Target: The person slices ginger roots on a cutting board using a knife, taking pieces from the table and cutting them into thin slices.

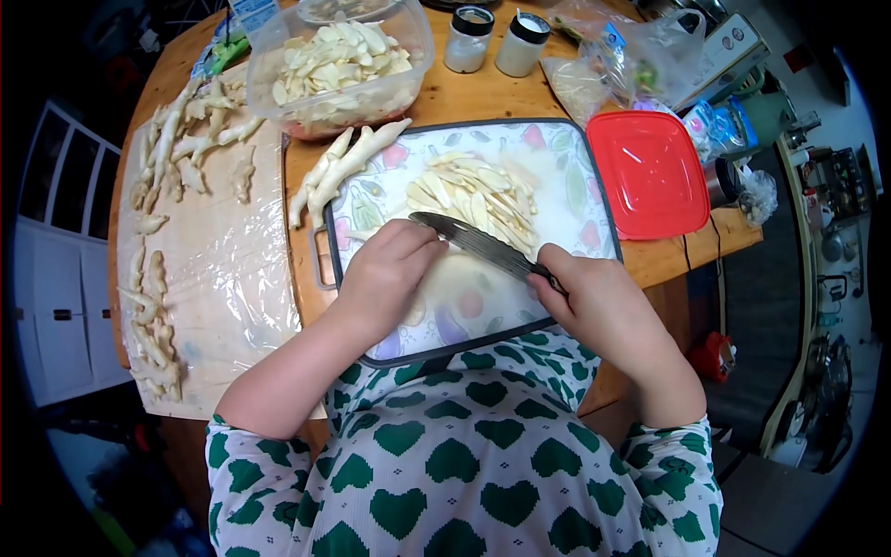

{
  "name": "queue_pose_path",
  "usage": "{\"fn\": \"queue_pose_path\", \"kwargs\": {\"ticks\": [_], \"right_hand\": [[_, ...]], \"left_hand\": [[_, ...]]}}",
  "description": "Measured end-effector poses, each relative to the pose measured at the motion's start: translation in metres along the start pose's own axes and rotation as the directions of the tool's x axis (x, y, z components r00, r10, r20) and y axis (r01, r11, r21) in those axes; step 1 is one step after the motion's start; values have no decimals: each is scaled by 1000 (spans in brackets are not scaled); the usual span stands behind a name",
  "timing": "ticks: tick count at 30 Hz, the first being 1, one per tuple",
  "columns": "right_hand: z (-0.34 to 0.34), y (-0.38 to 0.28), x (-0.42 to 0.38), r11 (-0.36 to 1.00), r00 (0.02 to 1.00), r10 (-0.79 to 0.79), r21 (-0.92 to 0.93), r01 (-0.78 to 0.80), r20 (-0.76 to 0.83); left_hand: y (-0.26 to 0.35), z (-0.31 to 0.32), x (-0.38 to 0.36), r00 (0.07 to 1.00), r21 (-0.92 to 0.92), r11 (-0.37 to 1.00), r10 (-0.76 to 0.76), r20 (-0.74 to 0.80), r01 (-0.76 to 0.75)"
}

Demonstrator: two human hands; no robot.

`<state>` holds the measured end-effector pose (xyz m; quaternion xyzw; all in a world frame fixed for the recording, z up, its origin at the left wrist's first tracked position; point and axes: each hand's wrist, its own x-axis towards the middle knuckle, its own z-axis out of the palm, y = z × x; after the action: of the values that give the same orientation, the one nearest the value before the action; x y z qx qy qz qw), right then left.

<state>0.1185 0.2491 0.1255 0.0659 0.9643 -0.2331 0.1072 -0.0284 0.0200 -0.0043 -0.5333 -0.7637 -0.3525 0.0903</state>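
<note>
A dark-bladed knife (pixel 478 245) is gripped by its handle in my right hand (pixel 594 292), its blade pointing up and left across the cutting board (pixel 580 200). The blade's tip end lies against the fingers of my left hand (pixel 385 274), which are bent round a pale root piece (pixel 360 235); most of that piece is hidden under the hand. Just beyond the blade, a pile of pale slices (pixel 473 195) covers the board's middle. A whole peeled ginger root (pixel 345 172) rests at the board's upper left edge.
Clear plastic tub (pixel 422 56) of slices behind the board; two jars (pixel 467 42) (pixel 522 46) beside it. Red lid (pixel 648 176) at the right, plastic bags (pixel 640 60) beyond it. Ginger pieces (pixel 153 339) lie on a plastic-covered sheet (pixel 232 278) at the left.
</note>
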Motion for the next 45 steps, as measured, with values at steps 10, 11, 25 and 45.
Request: {"fn": "queue_pose_path", "kwargs": {"ticks": [10,11,25,45], "right_hand": [[-21,-9,-3,998,994,15,-68,-8,105],[-21,-9,0,998,993,4,-68,4,117],[4,-16,30,1000,987,-2,27,-3,158],[5,12,18,993,997,66,92,-69,40]], "left_hand": [[4,0,1,1000,11,1000,-20,-11,20],[5,0,2,1000,8,1000,-26,-16,27],[4,-1,3,998,-43,998,-47,-45,45],[8,-2,-3,999,-45,998,-44,-18,43]]}}
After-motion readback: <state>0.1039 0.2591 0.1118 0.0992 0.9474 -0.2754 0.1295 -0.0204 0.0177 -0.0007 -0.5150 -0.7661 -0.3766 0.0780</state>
